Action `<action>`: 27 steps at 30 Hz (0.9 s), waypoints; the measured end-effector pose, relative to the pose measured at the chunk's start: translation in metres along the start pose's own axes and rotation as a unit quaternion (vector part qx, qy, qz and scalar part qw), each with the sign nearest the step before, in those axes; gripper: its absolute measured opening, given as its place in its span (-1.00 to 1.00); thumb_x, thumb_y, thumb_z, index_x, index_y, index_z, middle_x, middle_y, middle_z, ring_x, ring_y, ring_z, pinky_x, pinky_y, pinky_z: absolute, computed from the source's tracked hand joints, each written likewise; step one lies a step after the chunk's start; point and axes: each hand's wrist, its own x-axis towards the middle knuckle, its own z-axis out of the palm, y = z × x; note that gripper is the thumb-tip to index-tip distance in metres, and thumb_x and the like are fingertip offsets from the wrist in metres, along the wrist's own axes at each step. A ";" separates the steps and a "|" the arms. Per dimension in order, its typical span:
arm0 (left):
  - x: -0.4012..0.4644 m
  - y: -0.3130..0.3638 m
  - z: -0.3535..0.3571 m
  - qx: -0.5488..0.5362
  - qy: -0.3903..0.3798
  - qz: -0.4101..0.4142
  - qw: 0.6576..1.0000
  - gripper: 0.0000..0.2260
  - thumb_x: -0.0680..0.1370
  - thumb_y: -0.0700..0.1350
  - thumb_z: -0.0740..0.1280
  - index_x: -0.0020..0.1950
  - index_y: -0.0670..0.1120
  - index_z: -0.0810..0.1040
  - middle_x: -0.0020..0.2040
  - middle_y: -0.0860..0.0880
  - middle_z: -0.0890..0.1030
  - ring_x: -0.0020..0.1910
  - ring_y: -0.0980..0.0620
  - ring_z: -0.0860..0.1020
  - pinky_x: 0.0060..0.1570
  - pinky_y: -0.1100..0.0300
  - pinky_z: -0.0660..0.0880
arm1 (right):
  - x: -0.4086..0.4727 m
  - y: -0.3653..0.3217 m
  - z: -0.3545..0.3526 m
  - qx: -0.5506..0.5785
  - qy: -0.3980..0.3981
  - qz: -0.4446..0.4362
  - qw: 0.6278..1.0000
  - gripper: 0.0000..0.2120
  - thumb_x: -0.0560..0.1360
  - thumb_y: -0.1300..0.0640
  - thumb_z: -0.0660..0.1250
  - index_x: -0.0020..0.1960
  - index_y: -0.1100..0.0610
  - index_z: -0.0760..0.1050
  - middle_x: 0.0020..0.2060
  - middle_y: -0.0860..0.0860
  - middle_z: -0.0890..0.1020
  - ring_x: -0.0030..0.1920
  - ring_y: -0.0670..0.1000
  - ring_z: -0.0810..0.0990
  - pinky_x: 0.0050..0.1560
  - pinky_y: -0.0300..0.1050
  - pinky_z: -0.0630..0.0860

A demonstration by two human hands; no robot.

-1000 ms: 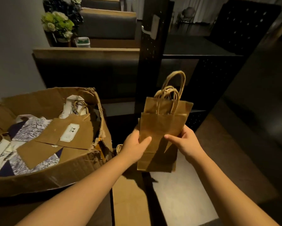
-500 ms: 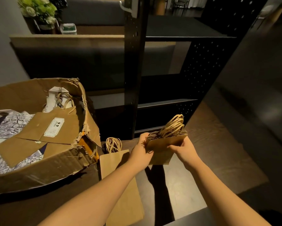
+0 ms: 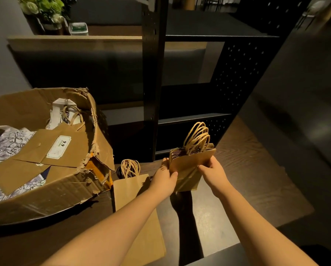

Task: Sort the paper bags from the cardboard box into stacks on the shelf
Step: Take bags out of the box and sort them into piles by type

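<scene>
I hold a small stack of brown paper bags upright over the dark wooden surface, their twisted handles pointing up. My left hand grips the stack's left edge and my right hand grips its right edge. A larger brown paper bag lies flat on the surface to the left, partly under my left forearm. The torn cardboard box at the left holds several brown and patterned bags. The black metal shelf stands just behind the held stack.
A black perforated shelf post rises in the middle. A wooden ledge behind it carries a flower arrangement and a small container. The dark wooden surface extends to the right of my hands.
The stack came down from chest height to just above the surface, first tilted flat, now upright again with the handles up. My view shifted downward and the flat bag came into sight.
</scene>
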 end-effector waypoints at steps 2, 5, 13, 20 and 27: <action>0.000 0.000 0.000 0.016 0.016 0.003 1.000 -0.67 0.64 -0.11 0.20 0.42 -0.08 0.34 0.16 -0.03 0.50 0.20 -0.07 0.51 0.10 0.20 0.39 | 0.001 0.000 -0.001 -0.019 -0.001 0.001 1.000 -0.71 0.56 0.31 0.22 0.17 -0.02 0.38 0.04 -0.08 0.54 0.13 0.00 0.53 0.05 -0.15 0.47; 0.001 0.000 -0.010 0.029 0.020 0.037 0.999 -0.77 0.64 -0.15 0.21 0.29 -0.11 0.45 0.11 -0.01 0.51 0.19 -0.04 0.50 0.13 0.24 0.35 | -0.001 -0.004 -0.005 -0.009 0.004 -0.051 0.999 -0.71 0.56 0.31 0.23 0.15 -0.05 0.43 0.06 -0.09 0.58 0.12 -0.05 0.55 0.15 -0.11 0.50; -0.015 -0.025 -0.047 0.017 -0.020 0.064 0.998 -0.88 0.66 -0.10 0.19 -0.09 0.00 0.35 -0.12 0.05 0.46 -0.22 0.18 0.38 -0.25 0.35 0.28 | -0.011 -0.002 0.022 0.052 -0.043 -0.093 0.993 -0.77 0.55 0.34 0.28 0.09 0.06 0.51 0.02 0.04 0.65 0.05 -0.01 0.64 0.06 -0.11 0.57; -0.026 -0.099 -0.074 -0.027 -0.074 -0.065 0.995 -0.69 0.61 -0.09 0.28 0.33 0.07 0.34 0.24 0.05 0.52 0.17 0.00 0.53 0.10 -0.06 0.58 | -0.024 0.033 0.074 -0.057 -0.135 -0.018 0.989 -0.90 0.54 0.22 0.33 0.04 0.09 0.51 -0.07 0.03 0.65 -0.04 0.02 0.64 -0.02 -0.10 0.59; -0.040 -0.145 -0.081 -0.002 -0.043 -0.163 0.986 -0.75 0.54 -0.12 0.36 0.12 0.01 0.33 0.05 -0.01 0.53 0.00 -0.02 0.59 -0.18 0.00 0.65 | -0.024 0.046 0.119 -0.241 -0.212 0.027 0.947 -0.76 0.54 0.07 0.35 0.17 0.06 0.43 0.01 -0.05 0.59 0.02 -0.02 0.58 0.05 -0.06 0.55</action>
